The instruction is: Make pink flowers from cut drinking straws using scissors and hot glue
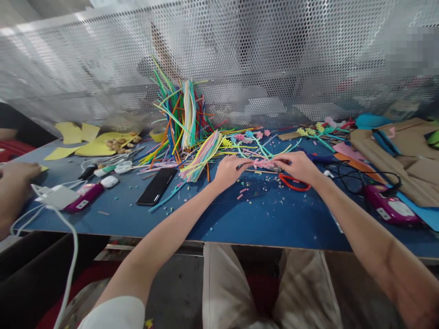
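Between my two hands is a pink pipe cleaner piece point(262, 163), bent into small loops or points. My left hand point(230, 172) pinches its left end, and my right hand point(297, 165) pinches the right end. Red-handled scissors point(295, 183) lie on the table under my right hand, their blades partly hidden. Left of my left hand rests a loose bundle of pastel pipe cleaners point(202, 157). Beyond my hands lie finished-looking pipe cleaner flowers point(248, 135) with pale blue-green stems. Small cut bits point(242, 194) are scattered on the blue table point(260, 219) below.
A tall bunch of coloured pipe cleaners point(187, 114) stands against the perforated metal panel point(257, 55). A black phone point(157, 186), white earbud case point(109, 182) and purple power socket point(391, 204) lie about. Cardboard point(387, 155) is at right; another person's hand point(17, 187) is at far left.
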Action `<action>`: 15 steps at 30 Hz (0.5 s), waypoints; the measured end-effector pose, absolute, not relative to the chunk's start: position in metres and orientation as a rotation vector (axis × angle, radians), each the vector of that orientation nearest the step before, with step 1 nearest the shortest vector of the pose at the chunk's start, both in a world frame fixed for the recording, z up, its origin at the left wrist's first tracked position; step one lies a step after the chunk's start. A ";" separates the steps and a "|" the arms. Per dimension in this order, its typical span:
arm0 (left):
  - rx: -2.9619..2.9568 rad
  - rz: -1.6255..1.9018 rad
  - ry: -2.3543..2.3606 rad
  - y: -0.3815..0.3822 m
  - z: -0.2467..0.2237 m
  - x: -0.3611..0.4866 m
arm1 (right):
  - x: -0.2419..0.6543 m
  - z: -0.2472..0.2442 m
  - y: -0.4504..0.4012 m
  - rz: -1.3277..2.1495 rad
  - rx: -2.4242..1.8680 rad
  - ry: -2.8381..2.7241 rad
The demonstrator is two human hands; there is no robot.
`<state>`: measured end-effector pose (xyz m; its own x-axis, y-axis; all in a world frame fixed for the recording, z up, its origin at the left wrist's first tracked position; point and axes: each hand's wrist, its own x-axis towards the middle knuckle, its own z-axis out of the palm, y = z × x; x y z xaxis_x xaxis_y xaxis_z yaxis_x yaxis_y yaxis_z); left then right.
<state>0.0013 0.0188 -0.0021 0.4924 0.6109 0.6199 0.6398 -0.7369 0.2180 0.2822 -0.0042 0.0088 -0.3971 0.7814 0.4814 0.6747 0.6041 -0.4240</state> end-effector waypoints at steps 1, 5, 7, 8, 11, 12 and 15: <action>-2.676 -1.073 -1.115 0.018 -0.002 0.001 | 0.282 0.009 -0.005 0.207 -1.152 -2.173; -2.673 -1.008 -1.078 0.017 0.000 0.000 | 0.278 0.011 -0.008 0.221 -1.158 -2.173; -2.670 -0.993 -1.049 0.016 0.002 -0.001 | 0.275 0.012 -0.010 0.232 -1.153 -2.175; -2.669 -0.985 -1.032 0.016 0.003 -0.002 | 0.274 0.012 -0.011 0.239 -1.151 -2.176; -2.661 -0.971 -0.991 0.015 0.005 -0.003 | 0.272 0.014 -0.014 0.255 -1.144 -2.182; -2.658 -0.974 -0.985 0.015 0.005 -0.004 | 0.271 0.015 -0.015 0.255 -1.144 -2.182; -2.653 -0.990 -0.998 0.016 0.005 -0.005 | 0.271 0.017 -0.017 0.250 -1.145 -2.172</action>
<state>-0.0046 0.0159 0.0046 0.5634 0.5390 0.6261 0.6305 -0.7703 0.0957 0.2711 -0.0170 0.0170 -0.3981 0.7904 0.4656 0.6642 0.5984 -0.4480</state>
